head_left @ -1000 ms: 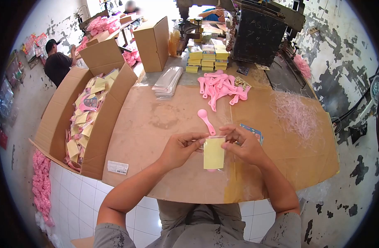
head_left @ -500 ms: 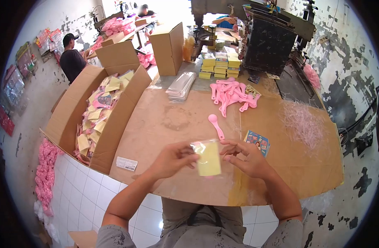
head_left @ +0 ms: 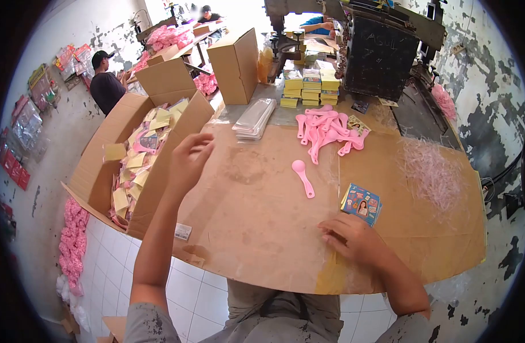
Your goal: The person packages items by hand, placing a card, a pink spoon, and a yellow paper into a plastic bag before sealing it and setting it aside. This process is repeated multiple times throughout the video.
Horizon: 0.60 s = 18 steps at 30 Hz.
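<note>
My left hand (head_left: 191, 161) is raised beside the near wall of the big carton (head_left: 166, 163), its fingers loosely stretched with nothing in them. A yellow-backed packet (head_left: 114, 152) shows against the carton's far inner wall, apart from my hand; I cannot tell whether it is in the air or touching. My right hand (head_left: 354, 239) is low over the table, fingers apart and empty, just in front of a small stack of blue printed cards (head_left: 362, 204). A single pink spoon (head_left: 303, 178) lies ahead of it, short of a pile of pink spoons (head_left: 325, 130).
Clear plastic bags (head_left: 255, 119) lie stacked mid-table, with card stacks (head_left: 311, 86) behind. Shredded pink strands (head_left: 433, 174) are at the right. A tall carton (head_left: 234, 66) and a black machine box (head_left: 379, 54) stand at the back. A person (head_left: 107, 84) is beyond the carton.
The yellow-backed packet has left my hands and is now over at the carton. My left hand has swung up and left toward the carton; my right hand has dropped slightly, nearer the table.
</note>
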Each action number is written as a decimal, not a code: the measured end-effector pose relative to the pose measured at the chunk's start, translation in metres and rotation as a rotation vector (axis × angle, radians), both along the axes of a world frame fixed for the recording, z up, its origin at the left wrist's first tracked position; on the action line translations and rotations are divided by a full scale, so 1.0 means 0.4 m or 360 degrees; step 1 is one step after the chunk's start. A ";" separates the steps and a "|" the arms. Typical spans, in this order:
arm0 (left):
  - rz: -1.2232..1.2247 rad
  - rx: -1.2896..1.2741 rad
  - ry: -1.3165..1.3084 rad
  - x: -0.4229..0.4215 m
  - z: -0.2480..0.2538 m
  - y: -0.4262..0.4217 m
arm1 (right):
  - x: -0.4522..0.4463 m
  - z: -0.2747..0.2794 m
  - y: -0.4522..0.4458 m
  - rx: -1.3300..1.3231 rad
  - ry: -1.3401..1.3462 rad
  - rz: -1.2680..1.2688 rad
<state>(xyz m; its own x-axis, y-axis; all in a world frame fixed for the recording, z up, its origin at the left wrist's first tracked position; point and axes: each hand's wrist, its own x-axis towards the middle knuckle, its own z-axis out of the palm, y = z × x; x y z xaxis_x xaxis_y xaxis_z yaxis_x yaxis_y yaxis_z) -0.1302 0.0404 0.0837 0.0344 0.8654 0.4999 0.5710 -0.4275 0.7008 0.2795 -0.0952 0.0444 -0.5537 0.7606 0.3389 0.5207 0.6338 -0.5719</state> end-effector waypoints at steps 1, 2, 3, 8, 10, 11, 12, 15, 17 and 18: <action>-0.0026 0.0037 0.0164 0.018 0.007 0.048 | -0.005 -0.003 0.000 0.0123 -0.0025 0.0015; -0.0008 0.0043 0.0285 0.034 0.007 0.100 | -0.007 -0.009 0.000 0.0137 -0.0023 0.0028; 0.0010 0.0051 0.0403 0.049 0.001 0.153 | -0.006 -0.016 0.001 0.0152 -0.0023 0.0040; -0.0020 -0.0113 0.0830 0.096 -0.035 0.355 | -0.001 -0.039 0.012 0.0191 0.0028 0.0070; -0.0056 -0.0234 0.0977 0.117 -0.032 0.395 | 0.003 -0.052 0.015 0.0238 0.0026 0.0087; -0.0075 -0.0350 0.1034 0.123 -0.033 0.410 | 0.004 -0.056 0.015 0.0228 0.0005 0.0100; -0.0094 -0.0467 0.1088 0.133 -0.026 0.417 | 0.006 -0.058 0.013 0.0217 -0.0018 0.0112; -0.0144 -0.0600 0.1173 0.144 -0.020 0.437 | 0.011 -0.062 0.008 0.0200 -0.0083 0.0124; -0.0177 -0.0612 0.1171 0.136 -0.017 0.450 | 0.010 -0.061 0.008 0.0208 -0.0106 0.0123; -0.0194 -0.0620 0.1149 0.134 -0.013 0.453 | 0.009 -0.060 0.007 0.0216 -0.0112 0.0124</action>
